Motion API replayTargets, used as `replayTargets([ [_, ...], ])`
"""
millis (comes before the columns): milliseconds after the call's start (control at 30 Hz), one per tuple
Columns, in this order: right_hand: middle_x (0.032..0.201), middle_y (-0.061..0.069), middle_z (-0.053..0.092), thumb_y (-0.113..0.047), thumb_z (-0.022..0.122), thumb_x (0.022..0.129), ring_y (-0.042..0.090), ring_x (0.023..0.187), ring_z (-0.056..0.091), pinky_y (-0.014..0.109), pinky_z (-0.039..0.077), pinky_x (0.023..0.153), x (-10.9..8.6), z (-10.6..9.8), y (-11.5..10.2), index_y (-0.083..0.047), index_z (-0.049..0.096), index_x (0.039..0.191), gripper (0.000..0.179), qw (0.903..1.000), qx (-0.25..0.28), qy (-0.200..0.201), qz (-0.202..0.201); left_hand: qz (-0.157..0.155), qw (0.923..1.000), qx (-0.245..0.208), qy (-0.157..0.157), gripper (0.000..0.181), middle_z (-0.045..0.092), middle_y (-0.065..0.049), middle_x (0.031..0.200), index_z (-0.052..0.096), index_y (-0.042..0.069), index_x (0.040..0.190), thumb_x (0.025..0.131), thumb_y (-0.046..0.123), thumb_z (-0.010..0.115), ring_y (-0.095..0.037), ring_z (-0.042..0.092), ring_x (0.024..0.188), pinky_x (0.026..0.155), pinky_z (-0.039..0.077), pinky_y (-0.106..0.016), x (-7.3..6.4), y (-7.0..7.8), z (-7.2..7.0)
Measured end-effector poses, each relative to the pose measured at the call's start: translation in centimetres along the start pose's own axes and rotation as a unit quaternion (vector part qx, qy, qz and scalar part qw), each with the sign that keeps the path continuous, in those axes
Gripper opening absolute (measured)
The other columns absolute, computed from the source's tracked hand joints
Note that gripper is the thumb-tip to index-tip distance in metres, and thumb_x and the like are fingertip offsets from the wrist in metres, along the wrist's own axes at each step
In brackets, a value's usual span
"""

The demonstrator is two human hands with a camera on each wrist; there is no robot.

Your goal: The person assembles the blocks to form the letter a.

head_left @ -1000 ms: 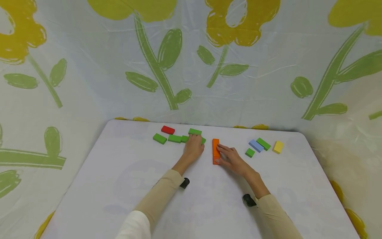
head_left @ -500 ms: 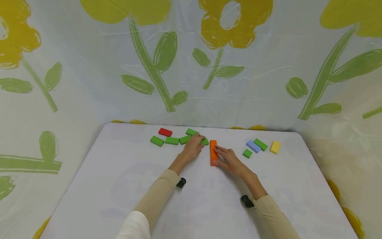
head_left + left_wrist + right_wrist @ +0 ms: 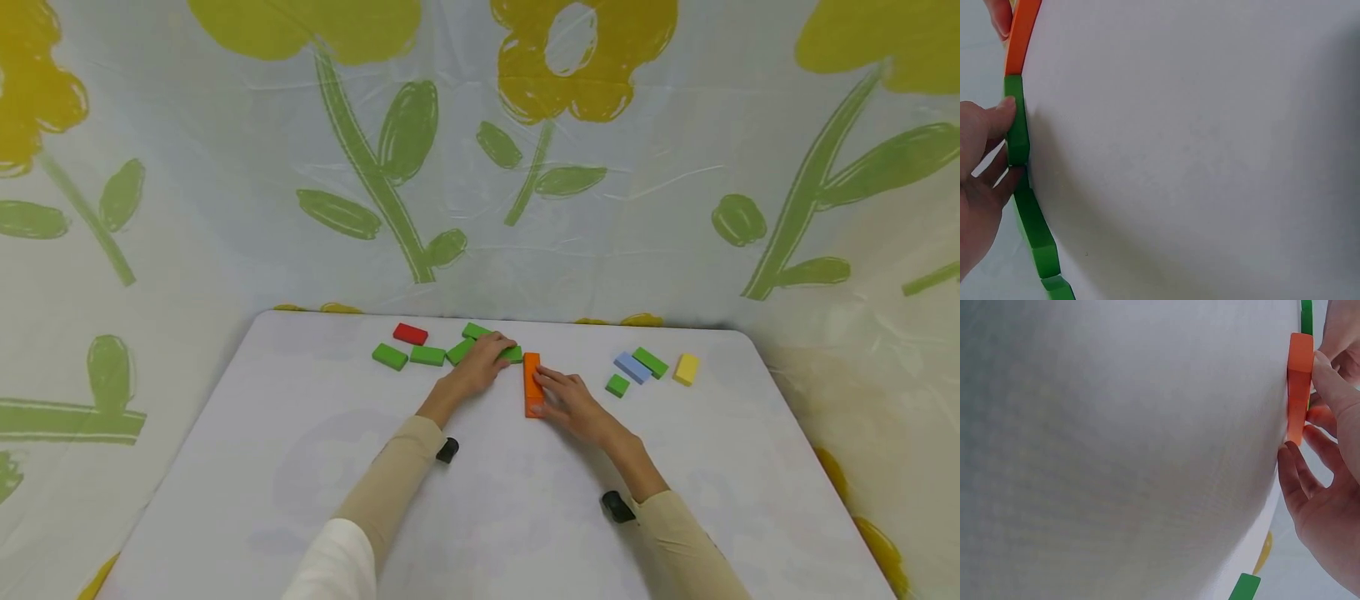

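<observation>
In the head view, my left hand (image 3: 480,364) grips a green block (image 3: 513,355), fingers over the top and thumb at the near side. The left wrist view shows this block's end right at the orange row (image 3: 1020,37). My right hand (image 3: 577,408) touches two orange blocks (image 3: 531,367) set end to end, pointing away from me. In the right wrist view its thumb rests on the nearer orange block (image 3: 1300,353), while the other fingers lie loosely bent alongside. Left of the held block, more green blocks (image 3: 427,356) (image 3: 390,357) form a bent line.
A red block (image 3: 410,334) and a green block (image 3: 474,331) lie behind the line. To the right are a blue block (image 3: 632,367), two green blocks (image 3: 649,362) (image 3: 617,385) and a yellow block (image 3: 686,369). The flowered backdrop (image 3: 630,275) rises behind the white table (image 3: 465,517).
My left hand has shifted the green block right, up against the orange blocks. Another green block beside it has become angled. My right hand stays at the orange blocks. The head view has drifted slightly.
</observation>
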State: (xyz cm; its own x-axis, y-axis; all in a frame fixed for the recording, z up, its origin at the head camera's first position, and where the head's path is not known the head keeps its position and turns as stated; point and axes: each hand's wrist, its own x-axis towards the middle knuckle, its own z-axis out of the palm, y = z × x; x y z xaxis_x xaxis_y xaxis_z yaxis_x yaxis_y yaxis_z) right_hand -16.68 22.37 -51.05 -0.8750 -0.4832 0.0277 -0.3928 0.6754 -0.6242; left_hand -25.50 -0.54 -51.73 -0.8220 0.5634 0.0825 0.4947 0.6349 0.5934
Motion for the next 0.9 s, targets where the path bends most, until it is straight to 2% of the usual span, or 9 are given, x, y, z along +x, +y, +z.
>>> replayTargets([
  [200, 0.161, 0.021, 0.037, -0.02, 0.068, 0.1, 0.04, 0.13, 0.042, 0.059, 0.039, 0.109, 0.03, 0.1, -0.07, 0.004, 0.045, 0.151, 0.061, 1.0, 0.001, -0.004, 0.002, 0.022, 0.9997, 0.007, -0.007, 0.038, 0.059, -0.014, 0.138, 0.058, 0.001, 0.141, 0.104, 0.008, 0.059, -0.03, 0.05, 0.131, 0.115, 0.039, -0.041, 0.16, -0.46, -0.01],
  [467, 0.16, 0.022, 0.039, -0.017, 0.069, 0.099, 0.041, 0.127, 0.044, 0.058, 0.04, 0.108, -0.01, 0.02, -0.1, 0.006, 0.047, 0.15, 0.06, 1.0, -0.004, 0.005, -0.007, 0.027, 0.9994, 0.01, -0.017, 0.038, 0.058, -0.012, 0.141, 0.057, 0.003, 0.143, 0.105, 0.009, 0.058, -0.028, 0.048, 0.134, 0.116, 0.037, -0.04, 0.23, -0.43, -0.14],
  [733, 0.16, 0.022, 0.038, -0.018, 0.069, 0.1, 0.04, 0.127, 0.043, 0.058, 0.04, 0.108, -0.02, 0.1, 0.02, 0.005, 0.046, 0.151, 0.061, 1.0, -0.004, 0.001, -0.006, 0.013, 0.9997, 0.003, -0.019, 0.042, 0.055, -0.012, 0.145, 0.054, 0.005, 0.147, 0.106, 0.013, 0.058, -0.028, 0.045, 0.136, 0.117, 0.036, -0.041, -0.04, -0.36, -0.3],
  [900, 0.162, 0.02, 0.036, -0.021, 0.068, 0.1, 0.04, 0.131, 0.041, 0.059, 0.039, 0.11, 0.08, 0.02, 0.03, 0.004, 0.044, 0.152, 0.063, 0.9999, -0.008, -0.005, 0.005, -0.012, 0.9998, -0.016, 0.004, 0.042, 0.053, -0.013, 0.141, 0.054, 0.004, 0.146, 0.107, 0.018, 0.058, -0.029, 0.048, 0.132, 0.114, 0.04, -0.042, -0.35, -0.54, -0.89],
])
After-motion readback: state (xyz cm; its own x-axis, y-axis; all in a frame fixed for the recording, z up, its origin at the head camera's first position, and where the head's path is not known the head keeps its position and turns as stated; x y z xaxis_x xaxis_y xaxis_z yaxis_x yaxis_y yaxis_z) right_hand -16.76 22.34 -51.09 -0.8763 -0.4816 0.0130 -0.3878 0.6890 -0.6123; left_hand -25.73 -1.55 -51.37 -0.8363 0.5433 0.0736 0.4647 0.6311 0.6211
